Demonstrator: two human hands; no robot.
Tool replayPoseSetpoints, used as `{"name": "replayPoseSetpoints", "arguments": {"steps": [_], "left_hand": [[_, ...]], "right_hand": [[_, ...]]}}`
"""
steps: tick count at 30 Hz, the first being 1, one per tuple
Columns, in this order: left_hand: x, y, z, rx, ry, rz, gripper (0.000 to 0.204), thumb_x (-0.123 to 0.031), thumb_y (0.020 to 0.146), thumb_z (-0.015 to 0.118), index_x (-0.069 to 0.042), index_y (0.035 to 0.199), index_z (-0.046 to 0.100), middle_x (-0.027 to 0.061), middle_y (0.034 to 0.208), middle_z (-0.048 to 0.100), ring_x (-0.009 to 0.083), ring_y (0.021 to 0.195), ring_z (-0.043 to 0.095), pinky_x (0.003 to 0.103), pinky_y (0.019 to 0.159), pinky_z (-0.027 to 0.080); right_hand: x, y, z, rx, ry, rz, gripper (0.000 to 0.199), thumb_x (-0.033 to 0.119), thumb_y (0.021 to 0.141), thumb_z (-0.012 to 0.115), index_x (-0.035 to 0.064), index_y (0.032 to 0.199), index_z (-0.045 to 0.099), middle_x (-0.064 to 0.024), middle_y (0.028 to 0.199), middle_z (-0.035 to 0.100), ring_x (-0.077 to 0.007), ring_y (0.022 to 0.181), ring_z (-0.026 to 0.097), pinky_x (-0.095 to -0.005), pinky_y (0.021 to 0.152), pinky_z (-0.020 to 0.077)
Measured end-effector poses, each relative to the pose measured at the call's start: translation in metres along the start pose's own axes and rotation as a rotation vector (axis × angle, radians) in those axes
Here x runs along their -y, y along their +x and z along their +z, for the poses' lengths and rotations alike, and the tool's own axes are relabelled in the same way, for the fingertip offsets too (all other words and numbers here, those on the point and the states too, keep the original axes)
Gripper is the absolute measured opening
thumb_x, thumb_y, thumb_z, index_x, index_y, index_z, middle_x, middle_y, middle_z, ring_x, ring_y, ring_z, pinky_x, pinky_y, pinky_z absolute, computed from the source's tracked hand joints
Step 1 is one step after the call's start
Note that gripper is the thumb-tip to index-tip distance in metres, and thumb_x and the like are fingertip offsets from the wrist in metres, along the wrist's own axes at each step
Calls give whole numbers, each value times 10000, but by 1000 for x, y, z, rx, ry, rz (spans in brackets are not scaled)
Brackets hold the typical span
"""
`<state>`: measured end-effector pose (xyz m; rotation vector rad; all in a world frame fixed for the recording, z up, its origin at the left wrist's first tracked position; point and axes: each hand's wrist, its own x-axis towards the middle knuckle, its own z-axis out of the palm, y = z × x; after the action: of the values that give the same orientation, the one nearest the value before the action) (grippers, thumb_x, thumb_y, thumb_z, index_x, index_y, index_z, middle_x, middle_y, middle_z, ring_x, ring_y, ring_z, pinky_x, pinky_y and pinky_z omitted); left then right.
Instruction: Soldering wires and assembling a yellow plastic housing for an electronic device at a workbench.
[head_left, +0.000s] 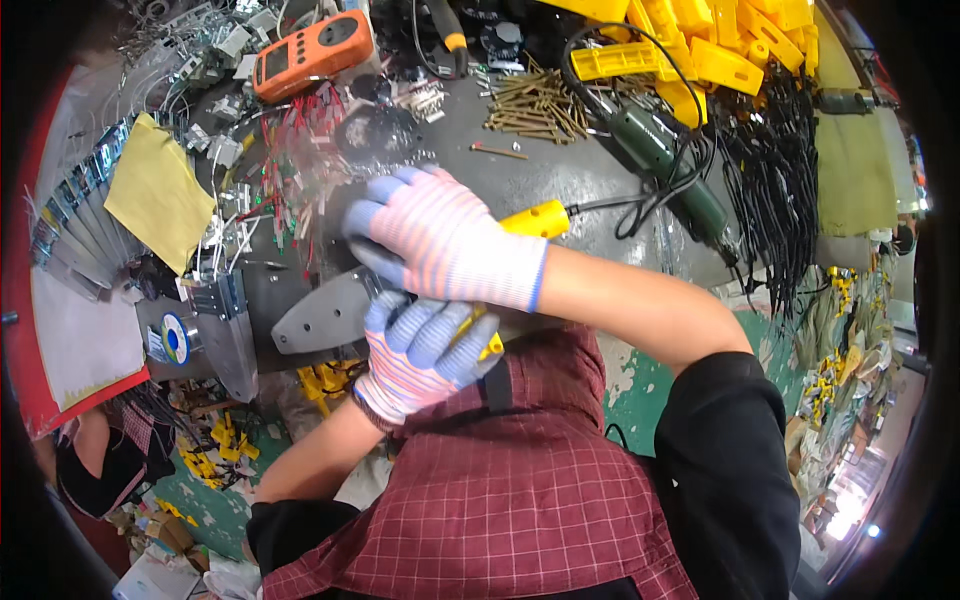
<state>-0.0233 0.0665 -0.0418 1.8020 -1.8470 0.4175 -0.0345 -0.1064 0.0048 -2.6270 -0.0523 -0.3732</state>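
Note:
My left hand (pixel 425 350), in a striped glove with blue-grey fingers, is closed round a yellow plastic part (pixel 492 346) close to my body. Only bits of that part show between and past the fingers. Beside it a flat grey blade-shaped piece with holes (pixel 325 318) sticks out to the left; whether it joins the yellow part is hidden. My right hand (pixel 435 235), gloved alike, is just above and beyond the left over the table. Its fingers bend downward and are smeared by motion. Behind the right wrist lies a yellow handle (pixel 537 218) with a black cord.
Right of my hands lies a dark green corded tool (pixel 665 165). Long brass-coloured screws (pixel 537 105), yellow plastic housings (pixel 690 50) and black cables (pixel 780 190) lie beyond. An orange meter (pixel 313 55), a yellow cloth (pixel 160 193) and a solder spool (pixel 175 338) are at left.

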Motion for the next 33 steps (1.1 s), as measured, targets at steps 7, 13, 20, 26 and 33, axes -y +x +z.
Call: {"name": "replayPoseSetpoints", "arguments": {"steps": [7,13,20,26,33], "left_hand": [[6,17,-34,116,-203,-111,379,-397,785,751,-203,1097,662,35,1176,602,243,1153,539,487,1000,385],[71,71,-40,112,-290,-284,225,-213,780,733,-104,973,693,80,847,642,295,811,607,441,776,448],[117,121,20,133,-31,-87,199,-253,810,702,-137,972,689,55,983,673,273,940,624,427,855,452],[117,140,32,407,235,-127,227,-318,822,682,-130,948,693,74,1012,681,282,955,635,458,859,438],[127,151,51,225,346,-335,226,-326,828,651,-159,976,692,57,986,673,264,920,658,447,814,477]], "right_hand": [[-78,-30,-68,63,-274,186,197,236,837,645,108,986,662,-129,908,662,-352,871,652,-446,792,533],[-93,-36,-82,358,-437,291,208,129,794,615,93,985,686,-158,882,692,-350,881,676,-450,805,544],[-96,-3,-81,262,-378,334,179,208,825,651,74,939,684,-149,913,697,-359,882,667,-454,776,544],[-124,33,-66,276,-597,375,246,220,856,654,103,1067,704,-118,1005,726,-317,944,701,-425,805,566],[-96,52,-72,614,-796,166,302,111,815,699,23,1103,707,-135,969,742,-295,957,722,-382,760,592]]}}
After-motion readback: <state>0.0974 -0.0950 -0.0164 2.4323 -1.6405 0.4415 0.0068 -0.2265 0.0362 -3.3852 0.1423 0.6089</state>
